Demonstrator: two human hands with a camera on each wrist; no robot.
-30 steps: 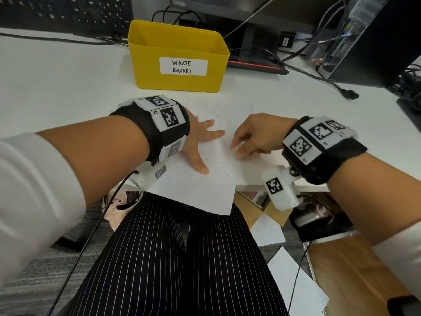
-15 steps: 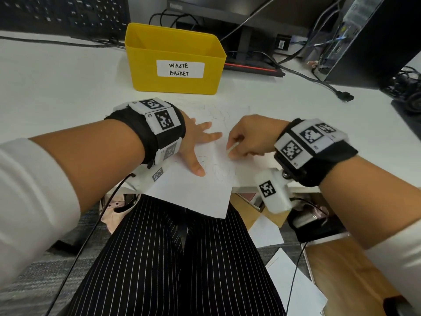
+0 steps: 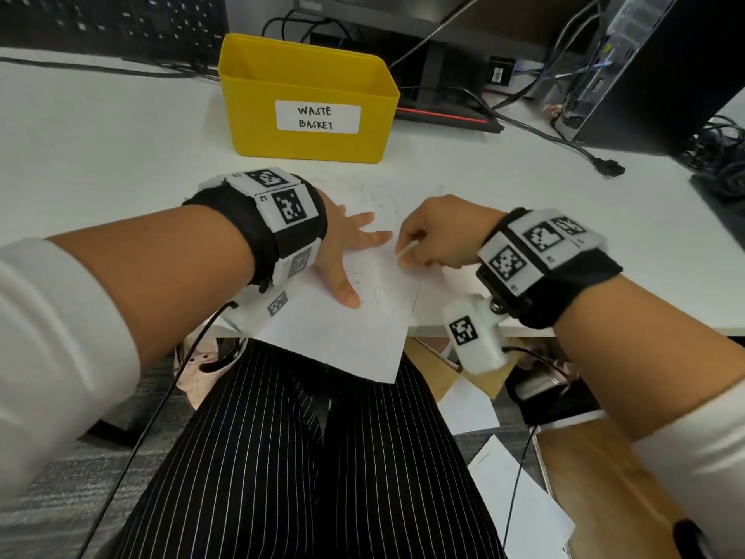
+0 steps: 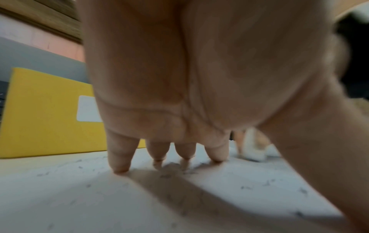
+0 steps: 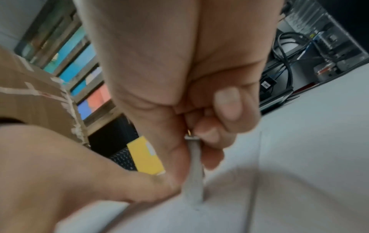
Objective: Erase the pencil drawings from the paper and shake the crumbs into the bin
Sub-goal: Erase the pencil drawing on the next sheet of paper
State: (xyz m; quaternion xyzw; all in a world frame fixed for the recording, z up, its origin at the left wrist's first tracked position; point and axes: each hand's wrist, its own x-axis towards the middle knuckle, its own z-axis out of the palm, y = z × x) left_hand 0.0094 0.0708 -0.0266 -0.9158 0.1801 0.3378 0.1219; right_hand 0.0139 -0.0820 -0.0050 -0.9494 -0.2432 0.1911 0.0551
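Observation:
A white sheet of paper [image 3: 342, 332] with faint pencil scribbles lies at the desk's near edge, its lower corner hanging over my lap. My left hand [image 3: 350, 252] lies flat on it with fingers spread, fingertips [image 4: 119, 167] pressing down among grey crumbs [image 4: 165, 175]. My right hand [image 3: 439, 236] pinches a thin white eraser [image 3: 407, 248], its tip touching the paper just right of my left hand; the right wrist view shows the eraser [image 5: 194, 170] standing on end on the sheet. The yellow bin [image 3: 306, 102] labelled WASTE BASKET stands behind the paper.
A keyboard [image 3: 113, 22] sits at the back left, a monitor stand [image 3: 435, 74] and cables behind the bin, a computer tower [image 3: 645, 62] at the back right. Loose sheets [image 3: 520, 502] and a cardboard box lie on the floor under the desk.
My right hand with the eraser has shifted slightly up and left across the paper in a rubbing stroke. The left hand stays flat on the sheet.

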